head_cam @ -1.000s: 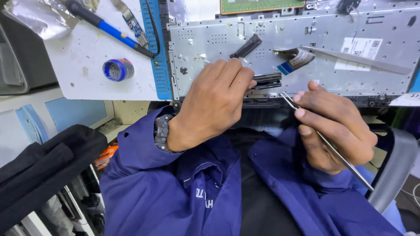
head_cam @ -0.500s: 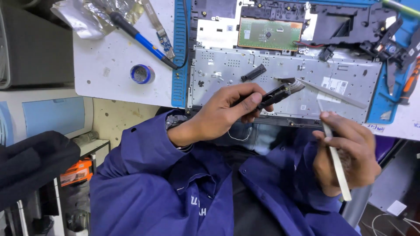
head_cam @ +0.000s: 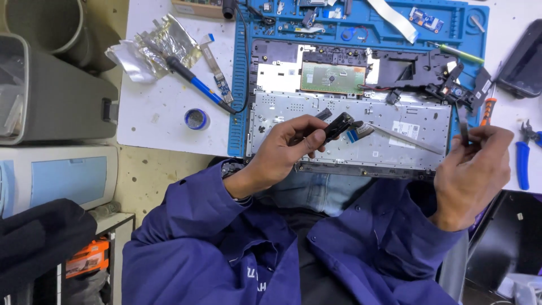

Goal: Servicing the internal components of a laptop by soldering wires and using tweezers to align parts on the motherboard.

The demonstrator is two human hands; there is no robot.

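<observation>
Left hand [head_cam: 288,149] is curled, thumb and fingers pinching a small black part [head_cam: 337,125], which sits over the lower-middle of the open laptop shell [head_cam: 282,116], just above its silver plate. Next to the part, a blue-tipped flat cable [head_cam: 358,132] lies on the plate, close to the part's end; can't tell if they touch. A long thin grey strip [head_cam: 406,138] runs from there toward the rt, across the plate.

Right hand [head_cam: 471,172] is off the rt edge of the shell, fingers closed round a thin dark tool [head_cam: 464,125] that stands up out of the grip. Tip end hard to make out. Hands are well apart, one each side of the shell's front edge.

Further out: green board [head_cam: 331,77] up in the shell's middle, black plastic bracket [head_cam: 420,70] to its rt with red wires nearby. All of this rests on a blue mat [head_cam: 240,85]; small boards and a pale ribbon [head_cam: 395,20] are at the mat's top edge.

Left of mat, on the white bench [head_cam: 152,127]: blue-handled tool [head_cam: 197,85], crumpled foil [head_cam: 155,48], a small blue roll [head_cam: 196,119]. Far rt: blue pliers [head_cam: 522,155], orange-handled driver [head_cam: 489,110]. Grey bin [head_cam: 53,101] at far left. Blue jacket sleeves [head_cam: 197,209] fill the lower frame.
</observation>
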